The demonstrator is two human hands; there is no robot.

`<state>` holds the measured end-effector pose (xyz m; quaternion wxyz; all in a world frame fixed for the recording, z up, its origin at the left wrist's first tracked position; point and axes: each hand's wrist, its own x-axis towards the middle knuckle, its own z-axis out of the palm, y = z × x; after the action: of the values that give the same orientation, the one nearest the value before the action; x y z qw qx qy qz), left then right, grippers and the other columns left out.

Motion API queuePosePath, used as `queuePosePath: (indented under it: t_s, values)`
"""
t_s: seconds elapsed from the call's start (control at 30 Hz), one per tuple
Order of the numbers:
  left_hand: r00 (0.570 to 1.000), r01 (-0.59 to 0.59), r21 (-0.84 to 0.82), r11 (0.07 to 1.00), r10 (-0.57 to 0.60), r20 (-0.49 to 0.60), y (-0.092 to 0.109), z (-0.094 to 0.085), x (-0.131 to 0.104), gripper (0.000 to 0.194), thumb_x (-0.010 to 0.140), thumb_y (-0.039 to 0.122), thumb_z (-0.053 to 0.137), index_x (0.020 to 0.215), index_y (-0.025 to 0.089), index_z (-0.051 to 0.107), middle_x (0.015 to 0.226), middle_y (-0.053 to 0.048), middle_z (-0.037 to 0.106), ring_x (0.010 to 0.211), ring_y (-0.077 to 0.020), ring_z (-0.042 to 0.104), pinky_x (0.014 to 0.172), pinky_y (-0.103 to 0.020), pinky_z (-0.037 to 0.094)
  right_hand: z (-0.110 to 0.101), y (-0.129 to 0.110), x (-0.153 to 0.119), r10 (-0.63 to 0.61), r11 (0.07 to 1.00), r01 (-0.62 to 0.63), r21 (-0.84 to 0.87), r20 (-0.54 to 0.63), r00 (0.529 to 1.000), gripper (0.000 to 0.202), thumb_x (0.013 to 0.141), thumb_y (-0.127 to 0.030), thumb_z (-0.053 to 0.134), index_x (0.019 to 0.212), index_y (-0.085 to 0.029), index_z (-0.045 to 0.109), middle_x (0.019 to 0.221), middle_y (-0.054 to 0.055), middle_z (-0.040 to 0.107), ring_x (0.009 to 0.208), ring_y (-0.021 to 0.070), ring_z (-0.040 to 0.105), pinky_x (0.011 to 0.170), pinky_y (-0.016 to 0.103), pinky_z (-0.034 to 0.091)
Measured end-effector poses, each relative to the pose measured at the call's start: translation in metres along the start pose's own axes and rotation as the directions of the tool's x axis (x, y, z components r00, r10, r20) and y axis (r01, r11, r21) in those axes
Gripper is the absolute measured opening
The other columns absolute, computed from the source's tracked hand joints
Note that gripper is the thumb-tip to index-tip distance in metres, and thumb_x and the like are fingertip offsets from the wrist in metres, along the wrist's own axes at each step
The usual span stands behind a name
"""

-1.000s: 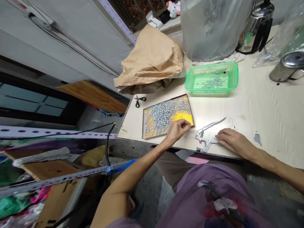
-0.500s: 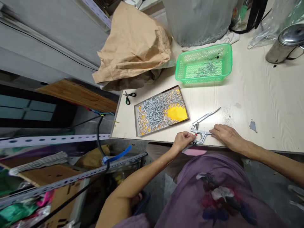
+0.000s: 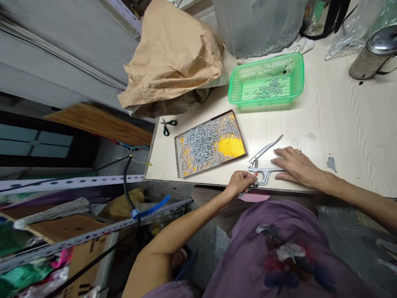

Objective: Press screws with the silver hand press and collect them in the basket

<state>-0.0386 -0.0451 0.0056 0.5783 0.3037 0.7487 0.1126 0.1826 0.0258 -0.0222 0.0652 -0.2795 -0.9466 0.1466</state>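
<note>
Hand pliers of grey metal, with a coil spring and a small red part at the jaw, lie at the front edge of the table, their handles spread wide. At the jaw end, my left hand is closed in a pinch; whatever its fingertips hold is too small to make out. My right hand is open over the end of the lower handle, fingers apart and not wrapped round it. Just left of the pliers, a shallow tray with a yellow bottom holds many small silvery metal pieces.
Behind the tray stands a green plastic basket with more small metal pieces. Scissors lie near the table's left edge. Crumpled brown paper sits at the back left, and a metal jug at the far right.
My right hand has let go of the lower handle and its fingers have spread. The pliers have turned slightly. My left hand stays at the jaw.
</note>
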Motion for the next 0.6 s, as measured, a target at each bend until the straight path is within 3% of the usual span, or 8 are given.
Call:
queuePosePath:
  t_s: [0.1, 0.17, 0.23, 0.37, 0.5, 0.6]
  values:
    - [1.000, 0.010, 0.008, 1.000, -0.010, -0.009, 0.002, 0.001, -0.004, 0.013, 0.082, 0.015, 0.061, 0.069, 0.011, 0.062, 0.039, 0.010, 0.043, 0.029, -0.0030, 0.036, 0.034, -0.016, 0.023, 0.000, 0.015, 0.009, 0.007, 0.999, -0.007, -0.037, 0.006, 1.000, 0.084, 0.074, -0.065, 0.067, 0.138, -0.017, 0.044, 0.147, 0.022, 0.040, 0.132, 0.0409, 0.035, 0.097, 0.053, 0.039]
    - [1.000, 0.023, -0.001, 1.000, -0.023, -0.018, 0.003, 0.003, -0.005, 0.013, 0.082, 0.015, 0.061, 0.070, 0.011, 0.062, 0.041, 0.010, 0.045, 0.030, -0.0029, 0.037, 0.034, -0.016, 0.024, 0.000, 0.021, 0.017, 0.004, 0.998, -0.002, -0.055, 0.036, 0.999, 0.095, 0.071, -0.070, 0.065, 0.144, -0.017, 0.036, 0.147, 0.021, 0.041, 0.135, 0.0409, 0.032, 0.103, 0.055, 0.033]
    - [0.999, 0.033, -0.005, 0.999, -0.033, -0.025, 0.003, 0.004, -0.006, 0.012, 0.082, 0.014, 0.062, 0.070, 0.012, 0.062, 0.042, 0.010, 0.046, 0.029, -0.0028, 0.036, 0.033, -0.016, 0.023, -0.002, 0.023, 0.025, 0.010, 0.997, -0.003, -0.083, 0.073, 0.997, 0.098, 0.069, -0.070, 0.065, 0.144, -0.014, 0.036, 0.139, 0.021, 0.048, 0.129, 0.0400, 0.039, 0.103, 0.053, 0.032]
    - [0.999, 0.042, 0.005, 0.999, -0.042, -0.019, 0.003, 0.005, -0.006, 0.014, 0.083, 0.015, 0.062, 0.070, 0.012, 0.060, 0.041, 0.010, 0.043, 0.029, -0.0027, 0.035, 0.034, -0.016, 0.022, -0.012, 0.016, 0.034, 0.016, 0.989, 0.004, -0.146, 0.137, 0.990, 0.090, 0.065, -0.063, 0.073, 0.132, -0.007, 0.047, 0.121, 0.021, 0.059, 0.110, 0.0355, 0.050, 0.093, 0.045, 0.039]
    - [0.999, 0.046, 0.067, 0.997, -0.046, -0.005, 0.000, 0.003, -0.005, 0.014, 0.086, 0.020, 0.060, 0.074, 0.013, 0.061, 0.040, 0.010, 0.041, 0.031, -0.0048, 0.036, 0.036, -0.018, 0.025, -0.017, 0.010, 0.032, 0.022, 0.987, 0.000, -0.159, 0.133, 0.991, 0.066, 0.070, -0.054, 0.074, 0.117, -0.011, 0.056, 0.110, 0.017, 0.062, 0.100, 0.0316, 0.051, 0.083, 0.041, 0.038]
    - [0.994, -0.082, 0.219, 0.972, 0.096, -0.053, -0.008, -0.001, -0.007, 0.017, 0.087, 0.024, 0.060, 0.074, 0.014, 0.062, 0.049, 0.007, 0.049, 0.040, -0.0072, 0.044, 0.043, -0.019, 0.033, -0.015, 0.009, 0.028, 0.018, 0.990, -0.002, -0.141, 0.107, 0.994, 0.046, 0.076, -0.047, 0.073, 0.105, -0.014, 0.060, 0.102, 0.014, 0.062, 0.093, 0.0283, 0.051, 0.078, 0.038, 0.036]
